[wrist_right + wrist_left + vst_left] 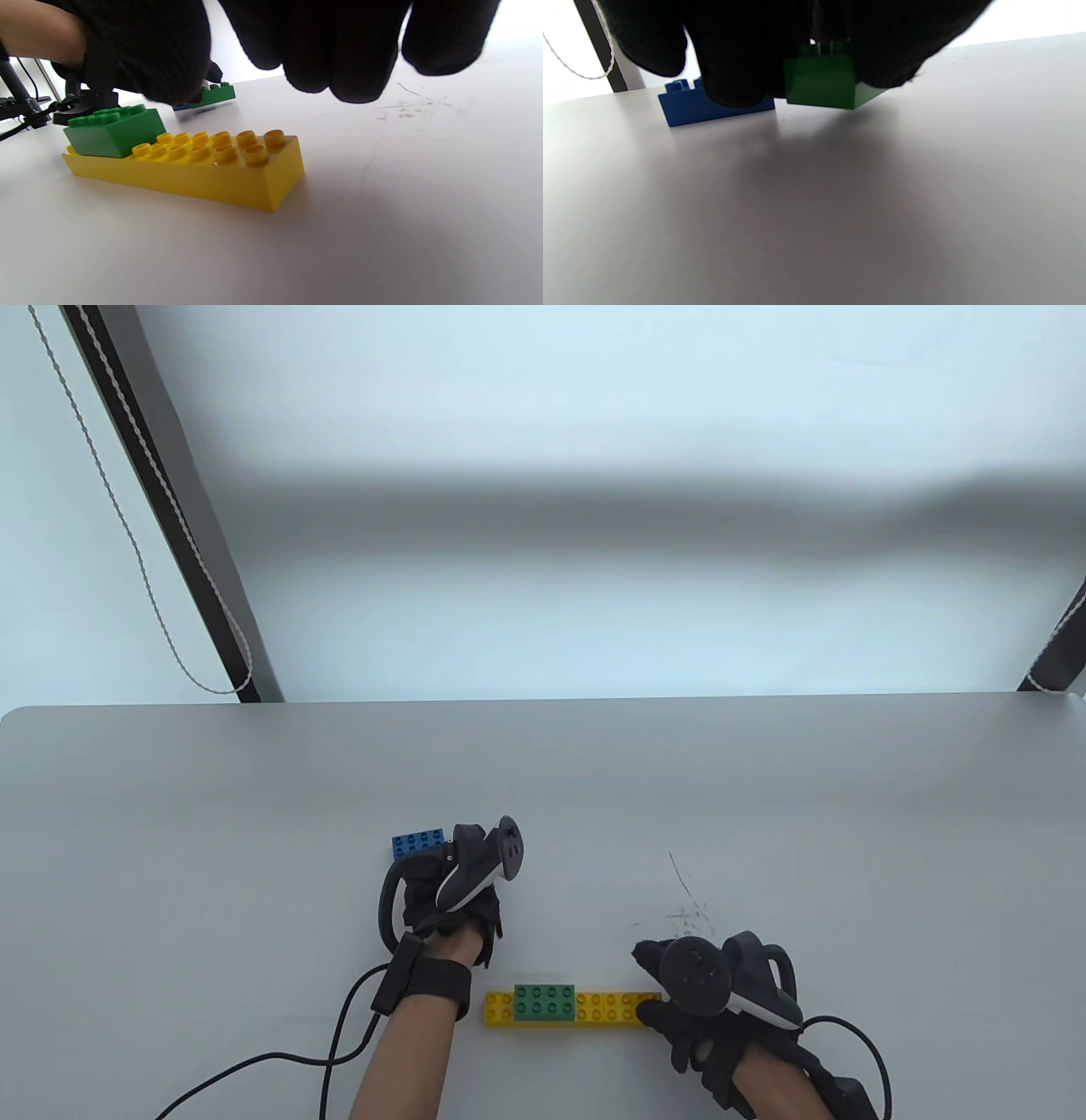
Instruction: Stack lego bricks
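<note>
**green brick lifted beside blue one**

left hand (450, 899) gripping a small green brick (825, 82) just off the table (764, 814), touching-close to the blue brick (417, 843). right hand (713, 1010) over the long yellow brick's (607, 1010) right end near the table's front edge, fingers (339, 55) loosely curled, holding nothing. second green brick (544, 1002) seated on it.
</note>
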